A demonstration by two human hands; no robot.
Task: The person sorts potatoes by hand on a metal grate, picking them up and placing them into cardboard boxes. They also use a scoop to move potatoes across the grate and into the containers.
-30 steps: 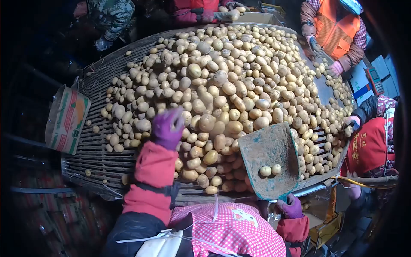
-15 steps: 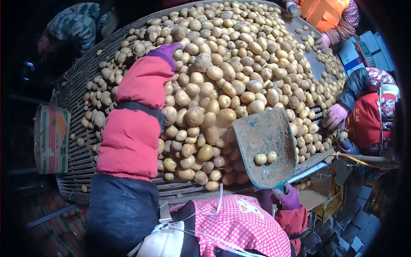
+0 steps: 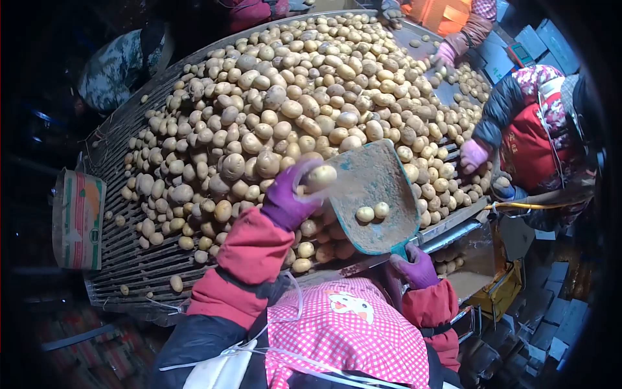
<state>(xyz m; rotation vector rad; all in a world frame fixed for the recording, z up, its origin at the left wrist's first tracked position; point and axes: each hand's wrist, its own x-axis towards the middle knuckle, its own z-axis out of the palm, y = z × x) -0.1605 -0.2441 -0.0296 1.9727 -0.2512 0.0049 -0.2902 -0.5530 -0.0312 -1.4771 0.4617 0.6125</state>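
Slatted sorting table fills most of the view, bars bare along its left side. On it, a broad potato heap, spreading to the far and right edges.

Co-workers around the rim: one in an orange vest on the far right, one in a red apron on the right side, one in a camouflage jacket on the far left.

Printed carton stands against the table's left end.

Teal-edged, dirt-coated scoop lies tilted at the near edge of the heap, handle toward the wearer.

Left hand, purple glove, at the scoop's left edge: fingers curled about one pale potato. Motion blur; firmness of hold unclear.

Right hand, same glove, wrapped around the scoop handle.

Smallest: two small potatoes side by side on the scoop's floor, toward the handle.

Progress, my judgement: very early for this scoopful. Two inside, a third in the fingers at the edge, most of the pan bare; nearly all the potatoes lie outside it.
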